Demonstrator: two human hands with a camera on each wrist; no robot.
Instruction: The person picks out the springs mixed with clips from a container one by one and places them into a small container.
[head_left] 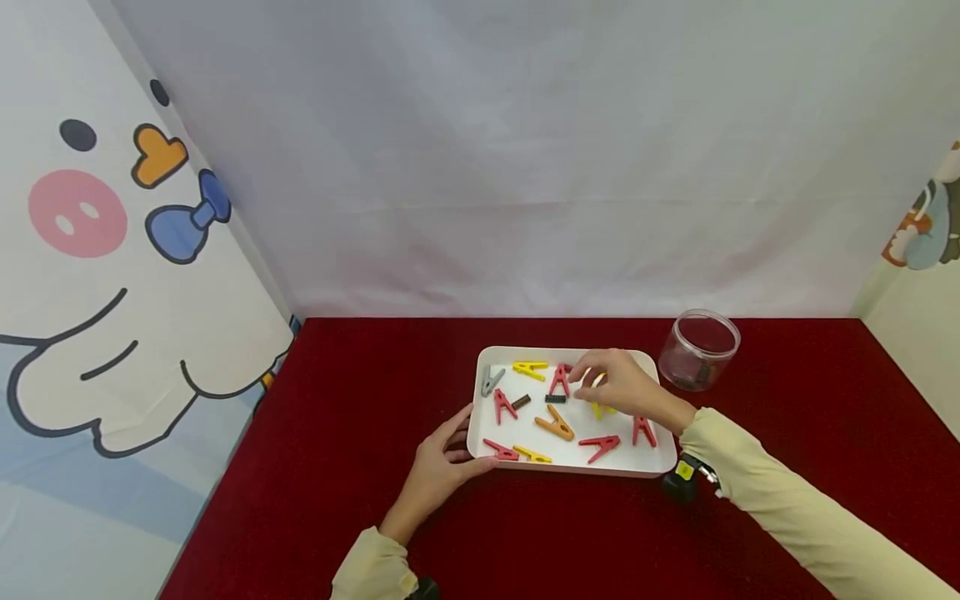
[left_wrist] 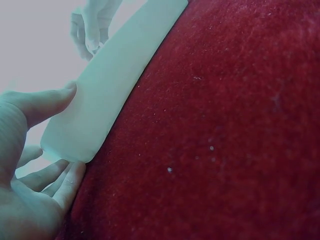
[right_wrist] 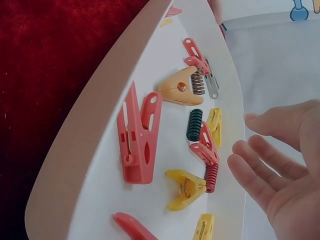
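A white tray (head_left: 540,471) holds red, yellow, orange and grey clothespins, among them an orange one (head_left: 555,423) and a red one (right_wrist: 140,140). Small coil springs lie between them: a dark green spring (right_wrist: 194,125), a brown spring (right_wrist: 198,81) and a red spring (right_wrist: 211,178). My left hand (head_left: 442,462) grips the tray's near left corner, thumb along the front wall and fingers at the left side. Over the tray's right half hovers my right hand (head_left: 618,385), thumb and fingers apart with nothing between them. It partly covers a yellow clothespin (head_left: 602,410).
Behind the tray's right end stands a clear round jar (head_left: 699,350) with dark springs at its bottom. Dark red cloth (head_left: 315,467) covers the table. A white curtain (head_left: 525,167) hangs along the back edge, and a printed cartoon cloth (head_left: 97,333) hangs at the left.
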